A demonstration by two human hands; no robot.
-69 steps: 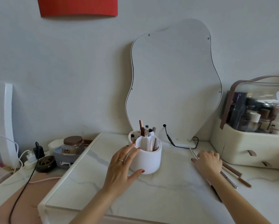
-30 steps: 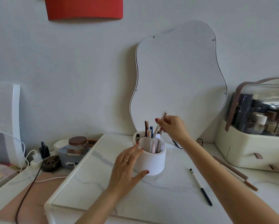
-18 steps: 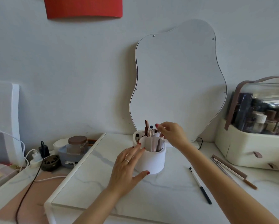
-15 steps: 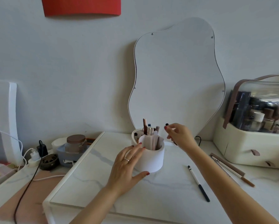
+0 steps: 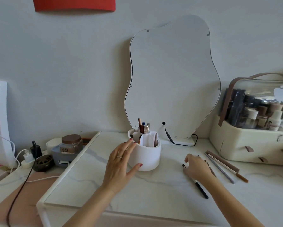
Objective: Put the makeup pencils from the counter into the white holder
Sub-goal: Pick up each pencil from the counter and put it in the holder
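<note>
1. The white holder [image 5: 145, 154] is stood upright on the marble counter [image 5: 154, 190], in front of the wavy mirror [image 5: 172, 76].
2. The holder is split into compartments; several pencils and brushes [image 5: 143, 127] are seen standing in them, tips up.
3. The left hand [image 5: 121, 166] is laid against the holder's left side, fingers spread and loose, thumb touching the lower front wall. Nothing is gripped; the holder is only steadied.
4. A ring is worn on one finger of that hand.
5. The right hand [image 5: 197, 167] is placed palm down on the counter to the right of the holder, over the white and black pencil [image 5: 200, 188].
6. The pencil's dark tip is seen just beside the fingers; its black end sticks out below the wrist. Whether the fingers are closed on it cannot be told.
7. Three more pencils [image 5: 224, 166] are left lying on the counter just right of that hand, near the cream organizer box [image 5: 252, 145].
8. A black cable [image 5: 168, 136] is run from the mirror base.
9. A brown-lidded jar [image 5: 71, 144] and a power strip [image 5: 28, 158] are seen well apart to the left, off the marble slab.
</note>
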